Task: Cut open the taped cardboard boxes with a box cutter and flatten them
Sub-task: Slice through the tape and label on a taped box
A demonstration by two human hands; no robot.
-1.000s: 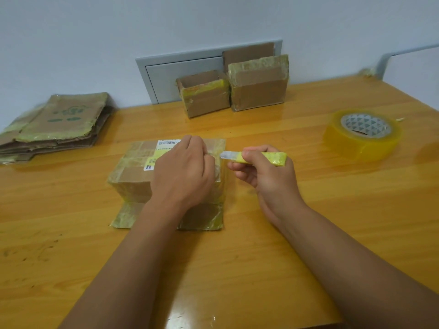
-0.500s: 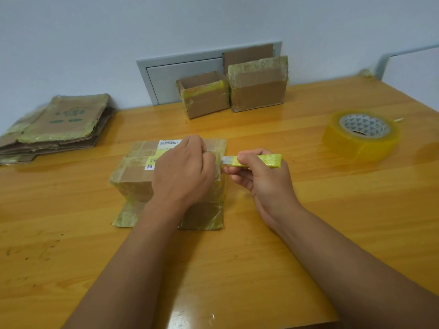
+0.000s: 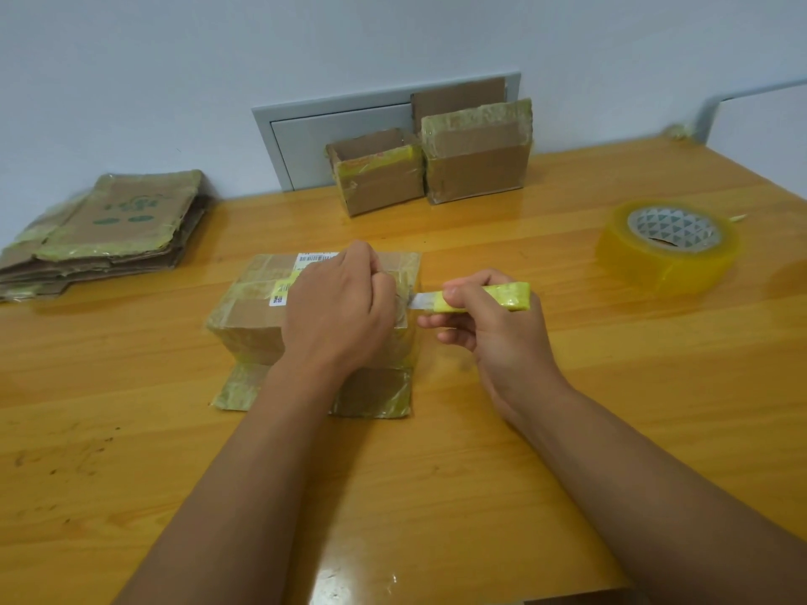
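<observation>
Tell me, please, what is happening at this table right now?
A person is cutting open a taped cardboard box. The left hand holds the box down on the wooden table, while the right hand grips a yellow box cutter, its blade at the box's right edge. Flattened boxes lie stacked to the left.

White barcode label [image 3: 315, 258] on taped box [image 3: 253, 316]: print too small, perhaps unreadable; nothing else legible.

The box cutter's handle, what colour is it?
Bright yellow-green; the box cutter shows best in the head view, held by the right hand.
</observation>
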